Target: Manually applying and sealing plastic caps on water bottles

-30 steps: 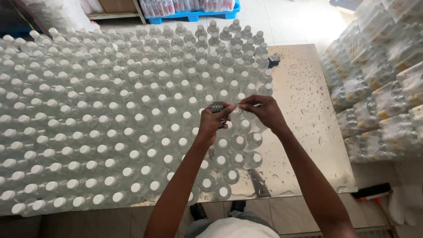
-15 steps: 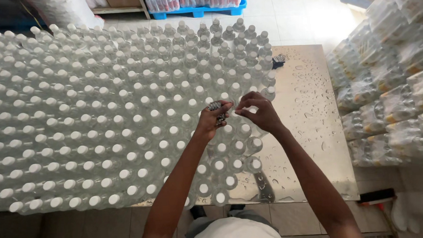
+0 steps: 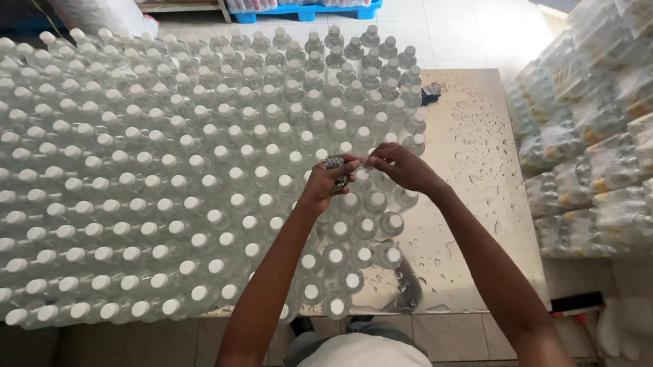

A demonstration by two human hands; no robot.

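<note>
The small dark object (image 3: 334,162) pinched in the left hand (image 3: 325,185) is too small and too covered by fingers to be identified. The bottle caps under the right hand (image 3: 403,167) are hidden. The field of clear bottles (image 3: 157,176) is cut off at the left edge, the wrapped packs (image 3: 603,127) at the right.

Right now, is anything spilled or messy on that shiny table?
Yes. Water drops dot the bare right part of the metal table, beside the crowd of capped bottles. A small dark object sits alone at the far edge. No bottle looks tipped over.
</note>
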